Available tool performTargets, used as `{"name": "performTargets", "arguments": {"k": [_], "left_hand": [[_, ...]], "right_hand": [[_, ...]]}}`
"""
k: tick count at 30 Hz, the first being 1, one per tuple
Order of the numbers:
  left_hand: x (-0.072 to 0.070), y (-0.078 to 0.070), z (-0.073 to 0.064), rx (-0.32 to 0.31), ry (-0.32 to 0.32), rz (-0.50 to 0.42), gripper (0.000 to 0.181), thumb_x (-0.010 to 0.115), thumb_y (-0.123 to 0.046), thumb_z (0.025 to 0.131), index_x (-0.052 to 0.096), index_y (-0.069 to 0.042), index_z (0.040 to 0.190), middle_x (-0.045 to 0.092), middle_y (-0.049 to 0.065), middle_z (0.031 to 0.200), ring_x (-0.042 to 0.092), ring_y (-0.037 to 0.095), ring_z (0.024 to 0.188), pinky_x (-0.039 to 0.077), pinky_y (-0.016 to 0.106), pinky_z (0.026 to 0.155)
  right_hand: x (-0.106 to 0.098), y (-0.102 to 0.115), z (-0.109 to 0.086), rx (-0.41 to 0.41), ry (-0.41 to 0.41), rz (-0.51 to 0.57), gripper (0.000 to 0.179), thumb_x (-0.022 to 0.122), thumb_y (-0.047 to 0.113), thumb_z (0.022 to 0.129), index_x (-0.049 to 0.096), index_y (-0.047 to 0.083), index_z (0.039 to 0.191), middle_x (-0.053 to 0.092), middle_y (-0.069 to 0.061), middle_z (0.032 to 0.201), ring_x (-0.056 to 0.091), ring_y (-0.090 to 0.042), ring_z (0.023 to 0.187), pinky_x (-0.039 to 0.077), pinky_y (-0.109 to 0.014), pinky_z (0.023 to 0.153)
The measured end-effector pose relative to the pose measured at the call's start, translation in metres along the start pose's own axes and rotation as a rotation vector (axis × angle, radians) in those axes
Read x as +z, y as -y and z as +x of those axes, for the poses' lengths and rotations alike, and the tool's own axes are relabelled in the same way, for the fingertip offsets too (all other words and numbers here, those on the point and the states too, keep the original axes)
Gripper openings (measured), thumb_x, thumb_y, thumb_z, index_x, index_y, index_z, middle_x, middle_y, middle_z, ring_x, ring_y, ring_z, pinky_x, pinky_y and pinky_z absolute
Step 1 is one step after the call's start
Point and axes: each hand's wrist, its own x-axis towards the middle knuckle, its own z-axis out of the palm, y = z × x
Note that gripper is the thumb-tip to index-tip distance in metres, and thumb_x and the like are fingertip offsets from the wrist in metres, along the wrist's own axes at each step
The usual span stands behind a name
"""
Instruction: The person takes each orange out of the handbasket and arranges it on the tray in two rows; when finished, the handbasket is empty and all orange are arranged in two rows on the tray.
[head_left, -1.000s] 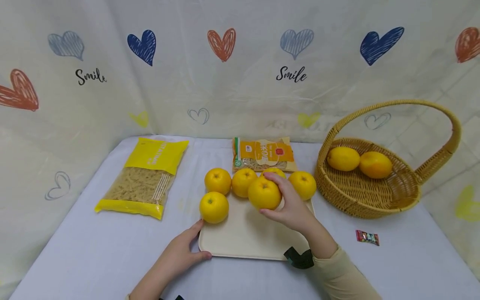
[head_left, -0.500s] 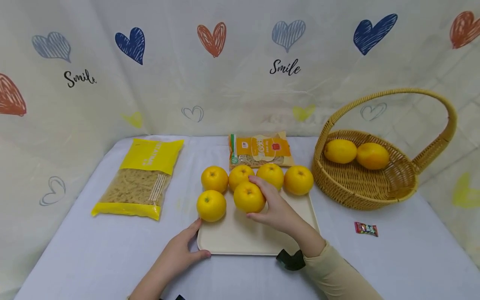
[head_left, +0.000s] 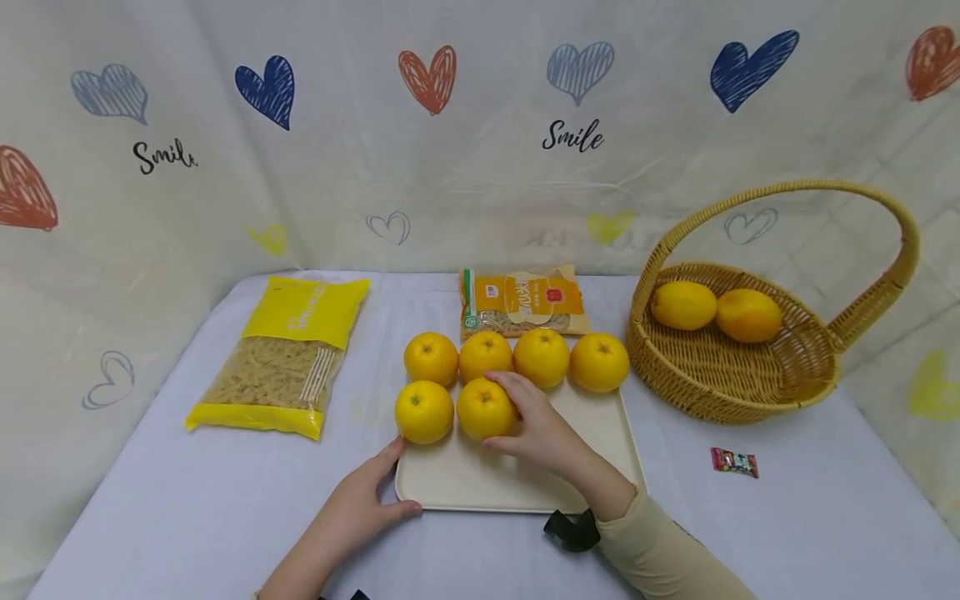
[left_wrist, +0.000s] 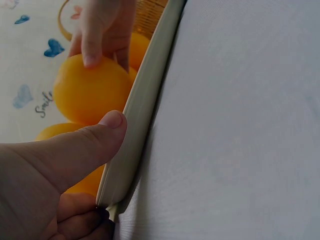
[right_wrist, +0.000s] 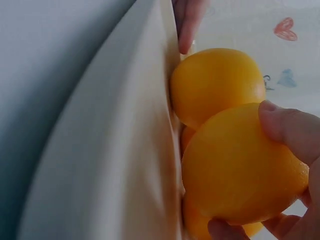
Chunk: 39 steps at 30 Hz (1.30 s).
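Note:
My right hand [head_left: 542, 433] grips a yellow orange [head_left: 480, 410] between thumb and fingers, low over the cream tray [head_left: 517, 487]. Close by on its left sits another orange [head_left: 423, 412]. Behind them stands a row of several oranges [head_left: 542, 358] along the tray's far side. My left hand [head_left: 356, 504] holds the tray's near left corner. In the left wrist view its thumb [left_wrist: 90, 150] lies against the tray rim [left_wrist: 145, 110], with the other fingers at the corner. The right wrist view shows the gripped orange [right_wrist: 242, 165] close up; whether it touches the tray is unclear.
A wicker basket [head_left: 720, 404] with a tall handle stands to the right, holding two oval yellow fruits [head_left: 684, 305]. A small wrapped candy [head_left: 735, 462] lies before it. Left is a yellow pasta bag [head_left: 281, 358]; behind the tray lies an orange packet [head_left: 523, 302].
My right hand has carried its orange leftward and down, beside the front left orange. The left hand stays at the tray corner. The head view has shifted slightly.

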Motion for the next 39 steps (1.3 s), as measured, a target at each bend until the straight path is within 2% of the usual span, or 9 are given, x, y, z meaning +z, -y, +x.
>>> {"name": "performTargets", "arguments": {"k": [4,9,16,22,29,34,39], "left_hand": [[0.001,0.000,0.000,-0.006,-0.002,-0.001,0.096,0.074,-0.053,0.062,0.034,-0.016,0.141,0.036,0.004,0.145,0.035,0.029,0.132,0.031,0.049,0.107],[0.000,0.000,-0.001,-0.003,-0.003,-0.002,0.096,0.074,-0.053,0.062,0.034,-0.017,0.141,0.037,0.003,0.144,0.036,0.029,0.131,0.031,0.050,0.106],[0.000,0.002,0.000,-0.006,-0.003,0.006,0.096,0.074,-0.053,0.061,0.034,-0.017,0.141,0.036,0.002,0.145,0.036,0.028,0.132,0.031,0.049,0.107],[0.001,0.004,0.000,-0.005,0.000,0.003,0.098,0.074,-0.054,0.061,0.033,-0.017,0.141,0.035,0.002,0.145,0.035,0.028,0.132,0.030,0.049,0.107],[0.002,0.003,0.000,0.008,-0.007,0.001,0.097,0.075,-0.053,0.061,0.034,-0.017,0.141,0.036,0.003,0.145,0.036,0.029,0.132,0.031,0.050,0.107],[0.002,0.003,0.001,0.005,-0.004,0.000,0.097,0.074,-0.053,0.061,0.034,-0.017,0.141,0.035,0.002,0.145,0.035,0.028,0.132,0.030,0.050,0.107],[0.002,0.002,0.001,-0.009,0.016,-0.012,0.098,0.075,-0.053,0.061,0.033,-0.016,0.141,0.034,0.003,0.146,0.034,0.029,0.132,0.030,0.051,0.107]], "right_hand": [[0.004,0.001,0.000,0.082,-0.002,0.030,0.078,0.078,0.023,0.070,0.038,0.026,0.136,0.033,-0.006,0.139,0.040,-0.025,0.122,0.036,-0.049,0.104],[0.009,0.001,0.000,0.131,-0.016,0.044,0.079,0.079,0.023,0.070,0.037,0.028,0.137,0.033,-0.008,0.135,0.044,-0.027,0.116,0.038,-0.048,0.102],[0.012,-0.001,0.001,0.121,-0.016,0.036,0.081,0.078,0.025,0.071,0.034,0.028,0.139,0.034,-0.009,0.134,0.044,-0.027,0.116,0.037,-0.048,0.103],[0.012,-0.002,-0.001,0.115,0.013,0.005,0.090,0.078,0.028,0.071,0.025,0.028,0.143,0.029,-0.010,0.138,0.041,-0.028,0.121,0.034,-0.051,0.105],[0.011,-0.004,-0.002,0.092,0.006,-0.008,0.095,0.077,0.031,0.071,0.018,0.025,0.145,0.028,-0.010,0.141,0.039,-0.028,0.125,0.032,-0.050,0.107],[0.002,0.001,-0.002,0.091,0.005,-0.046,0.094,0.077,0.035,0.070,0.021,0.021,0.145,0.029,-0.010,0.142,0.038,-0.027,0.126,0.032,-0.049,0.107],[-0.027,0.008,-0.009,0.088,-0.053,-0.094,0.091,0.073,0.041,0.073,0.022,0.017,0.145,0.031,-0.012,0.143,0.036,-0.029,0.129,0.034,-0.050,0.105]]}}
